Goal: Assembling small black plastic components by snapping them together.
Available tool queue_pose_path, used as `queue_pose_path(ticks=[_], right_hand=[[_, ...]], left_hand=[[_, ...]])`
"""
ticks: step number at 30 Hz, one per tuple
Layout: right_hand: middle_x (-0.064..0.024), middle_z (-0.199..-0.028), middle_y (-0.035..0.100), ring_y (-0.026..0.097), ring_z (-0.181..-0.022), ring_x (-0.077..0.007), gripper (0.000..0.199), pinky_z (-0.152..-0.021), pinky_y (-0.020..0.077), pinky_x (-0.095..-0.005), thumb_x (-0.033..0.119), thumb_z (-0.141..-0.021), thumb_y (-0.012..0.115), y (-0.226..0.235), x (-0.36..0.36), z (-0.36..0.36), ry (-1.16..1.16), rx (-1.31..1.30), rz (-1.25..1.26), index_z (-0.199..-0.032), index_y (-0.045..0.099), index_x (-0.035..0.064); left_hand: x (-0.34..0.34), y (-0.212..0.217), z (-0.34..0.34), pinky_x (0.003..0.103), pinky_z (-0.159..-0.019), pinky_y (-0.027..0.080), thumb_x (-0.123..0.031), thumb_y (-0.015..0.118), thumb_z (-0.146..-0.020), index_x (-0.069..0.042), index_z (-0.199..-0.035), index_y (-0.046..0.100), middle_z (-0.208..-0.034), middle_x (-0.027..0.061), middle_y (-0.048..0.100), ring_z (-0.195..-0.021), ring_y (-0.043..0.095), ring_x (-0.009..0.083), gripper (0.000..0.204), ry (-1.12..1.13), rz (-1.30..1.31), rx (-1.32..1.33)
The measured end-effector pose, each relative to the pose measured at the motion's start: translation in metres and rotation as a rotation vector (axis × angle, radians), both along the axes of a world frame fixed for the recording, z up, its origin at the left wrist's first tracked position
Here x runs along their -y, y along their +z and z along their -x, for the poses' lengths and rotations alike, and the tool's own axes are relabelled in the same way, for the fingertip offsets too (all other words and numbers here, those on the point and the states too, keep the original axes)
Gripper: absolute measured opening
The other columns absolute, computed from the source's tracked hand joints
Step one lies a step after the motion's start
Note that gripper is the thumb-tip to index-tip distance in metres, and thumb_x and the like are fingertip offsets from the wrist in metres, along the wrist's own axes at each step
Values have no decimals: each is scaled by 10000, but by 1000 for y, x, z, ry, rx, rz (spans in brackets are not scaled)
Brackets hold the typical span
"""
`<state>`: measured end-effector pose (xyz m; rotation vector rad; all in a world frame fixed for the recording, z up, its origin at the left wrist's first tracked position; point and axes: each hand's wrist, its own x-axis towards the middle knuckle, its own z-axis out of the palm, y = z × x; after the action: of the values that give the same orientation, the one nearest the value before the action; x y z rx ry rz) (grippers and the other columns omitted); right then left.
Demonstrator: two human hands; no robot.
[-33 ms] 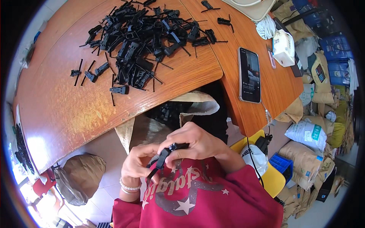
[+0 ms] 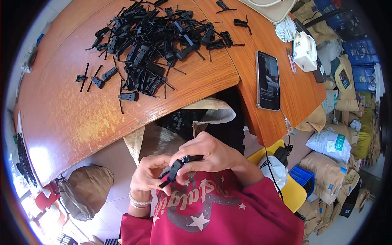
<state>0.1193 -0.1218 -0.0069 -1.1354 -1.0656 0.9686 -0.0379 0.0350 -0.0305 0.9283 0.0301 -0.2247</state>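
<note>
In front of my chest, both hands grip one small black plastic clip-like part (image 2: 174, 170). My left hand (image 2: 148, 173), with a beaded bracelet on the wrist, is closed on its lower left side. My right hand (image 2: 212, 153) pinches the upper end between thumb and fingers. Fingers hide some of the part, so its exact kind does not show. Beyond the hands, below the table edge, an open woven sack (image 2: 218, 114) has similar black parts inside. A large heap of black plastic parts with thin rods (image 2: 143, 49) lies on the wooden table (image 2: 81, 118).
A phone (image 2: 268, 81) with a cable lies on the right-hand table section, near a white box (image 2: 304, 52). A brown bag (image 2: 87, 192) stands at lower left. On the right are a yellow stool (image 2: 292, 196), a blue crate (image 2: 301, 179) and several packed sacks (image 2: 322, 171).
The lower end of the black part has shifted very slightly between my fingers. Both hands otherwise keep their place.
</note>
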Motion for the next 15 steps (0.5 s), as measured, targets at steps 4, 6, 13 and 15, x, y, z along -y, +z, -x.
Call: queue_pose_path(ticks=[4, 6, 13, 15], right_hand=[[-80, -710, 615, 610, -579, -221, 247, -485, 436, -285, 169, -768, 724, 1, 2, -5, 26, 142, -109, -955, 664, 19], [-81, -703, 603, 601, -572, -230, 265, -483, 435, -289, 172, -767, 722, 1, 6, -5, 41, 192, -107, -975, 659, 19], [-82, -678, 560, 565, -540, -239, 345, -460, 420, -306, 141, -732, 712, 0, 10, 9, -130, 403, -122, -1049, 638, 26], [-84, -685, 562, 571, -544, -233, 361, -458, 423, -308, 128, -719, 709, 1, 9, 14, -161, 433, -130, -1055, 634, 21]], left_hand=[[12, 18, 2, 261, -795, 455, -41, 828, -641, 109, -1041, 539, -949, 139, 631, -895, 593, 154, 516, 63, 225, -223], [14, 24, 3, 260, -799, 450, -30, 825, -641, 105, -1047, 539, -956, 127, 630, -902, 588, 146, 515, 60, 178, -243], [33, 37, 8, 235, -758, 419, -96, 587, -867, 71, -1061, 568, -909, 66, 607, -839, 547, 109, 257, 202, -151, -249], [39, 36, 10, 262, -742, 425, -174, 542, -884, 70, -1045, 565, -878, 71, 602, -800, 548, 126, 294, 340, -356, -217]])
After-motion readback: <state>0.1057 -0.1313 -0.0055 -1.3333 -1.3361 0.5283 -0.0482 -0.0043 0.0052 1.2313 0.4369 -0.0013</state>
